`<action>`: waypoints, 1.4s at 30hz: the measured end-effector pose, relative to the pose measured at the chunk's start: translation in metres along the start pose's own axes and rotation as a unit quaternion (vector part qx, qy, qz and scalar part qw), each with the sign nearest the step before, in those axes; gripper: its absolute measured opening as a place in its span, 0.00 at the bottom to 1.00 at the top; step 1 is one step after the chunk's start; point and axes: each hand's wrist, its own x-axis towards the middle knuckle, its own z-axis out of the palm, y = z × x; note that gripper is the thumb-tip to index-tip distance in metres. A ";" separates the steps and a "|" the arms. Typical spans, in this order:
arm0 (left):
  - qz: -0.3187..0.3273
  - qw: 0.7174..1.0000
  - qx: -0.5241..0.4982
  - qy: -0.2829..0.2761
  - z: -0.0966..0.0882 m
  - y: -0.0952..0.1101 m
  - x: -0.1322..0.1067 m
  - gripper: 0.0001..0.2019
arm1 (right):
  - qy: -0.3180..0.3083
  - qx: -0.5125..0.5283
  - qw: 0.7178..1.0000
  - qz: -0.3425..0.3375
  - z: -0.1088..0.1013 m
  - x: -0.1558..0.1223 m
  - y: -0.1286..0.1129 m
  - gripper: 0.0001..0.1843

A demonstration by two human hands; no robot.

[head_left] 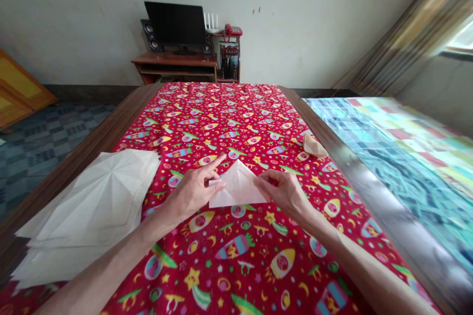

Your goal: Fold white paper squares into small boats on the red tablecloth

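Observation:
A folded sheet of white paper point(238, 187) lies on the red patterned cloth, its peak pointing away from me and its straight edge toward me. My left hand point(195, 184) grips its left side between thumb and fingers, the index finger stretched out above. At the right corner, my right hand point(283, 189) pinches the paper between thumb and curled fingers. A stack of creased off-white sheets point(99, 197) is on the left, beside my left forearm; the top one has folds radiating from a point. A small folded paper piece point(314, 146) rests farther off on the right.
The red cloth point(236, 251) covers a table with dark wooden edges point(328, 142). To the right is a bed with a checked cover point(399, 157). Beyond the table stand a monitor point(175, 24), speakers and a red telephone point(232, 30) on a wooden desk point(177, 60).

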 end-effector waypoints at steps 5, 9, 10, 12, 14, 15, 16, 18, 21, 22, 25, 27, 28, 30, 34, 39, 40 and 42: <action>-0.041 0.990 0.128 -0.040 0.014 -0.014 0.001 0.29 | -0.030 -0.149 0.988 0.026 0.007 0.001 0.008 0.20; -0.019 0.973 0.227 -0.036 0.015 -0.016 -0.002 0.26 | -0.017 -0.248 0.969 0.013 0.008 -0.002 0.008 0.17; -0.005 0.971 0.236 -0.033 0.015 -0.016 -0.003 0.26 | -0.016 -0.256 0.966 0.013 0.007 -0.003 0.008 0.16; 0.036 0.968 0.249 -0.016 0.013 -0.018 -0.005 0.25 | -0.012 -0.260 0.966 0.009 0.006 -0.003 0.009 0.13; 0.086 0.963 0.255 -0.002 0.011 -0.017 -0.007 0.23 | 0.002 -0.261 0.965 -0.014 0.005 -0.004 0.012 0.10; 0.114 0.961 0.252 -0.008 0.010 -0.016 -0.008 0.22 | 0.013 -0.266 0.963 -0.034 0.005 -0.004 0.014 0.09; 0.143 0.960 0.240 -0.029 0.009 -0.014 -0.010 0.21 | 0.022 -0.272 0.960 -0.061 0.005 -0.006 0.016 0.08; 0.192 0.956 0.203 -0.091 0.008 -0.009 -0.014 0.20 | 0.018 -0.282 0.950 -0.130 0.006 -0.010 0.021 0.07; 0.210 0.957 0.156 -0.122 0.009 -0.008 -0.022 0.19 | -0.033 -0.271 0.931 -0.242 0.004 -0.016 0.026 0.12; 0.204 0.961 0.149 -0.109 0.010 -0.010 -0.024 0.18 | -0.047 -0.261 0.925 -0.272 0.003 -0.018 0.027 0.13; 0.188 0.967 0.150 -0.080 0.014 -0.019 -0.030 0.18 | -0.072 -0.238 0.914 -0.321 -0.003 -0.020 0.028 0.15; 0.185 0.966 0.162 -0.081 0.015 -0.023 -0.032 0.25 | -0.082 -0.233 0.910 -0.332 -0.006 -0.020 0.028 0.17; 0.185 0.965 0.169 -0.080 0.016 -0.024 -0.032 0.26 | -0.082 -0.234 0.910 -0.332 -0.007 -0.019 0.028 0.19; 0.192 0.962 0.184 -0.069 0.016 -0.022 -0.032 0.23 | -0.073 -0.236 0.911 -0.329 -0.007 -0.019 0.027 0.21; 0.238 0.942 0.233 -0.039 0.016 -0.016 -0.032 0.12 | -0.043 -0.252 0.907 -0.335 -0.005 -0.020 0.028 0.12; 0.267 0.936 0.228 -0.020 0.018 -0.018 -0.033 0.10 | -0.037 -0.212 0.921 -0.325 -0.003 -0.020 0.033 0.12; 0.260 0.942 0.211 -0.007 0.019 -0.020 -0.032 0.09 | -0.038 -0.195 0.929 -0.312 -0.003 -0.019 0.034 0.12; 0.236 0.958 0.162 0.020 0.021 -0.025 -0.030 0.08 | -0.039 -0.157 0.947 -0.277 -0.003 -0.017 0.034 0.12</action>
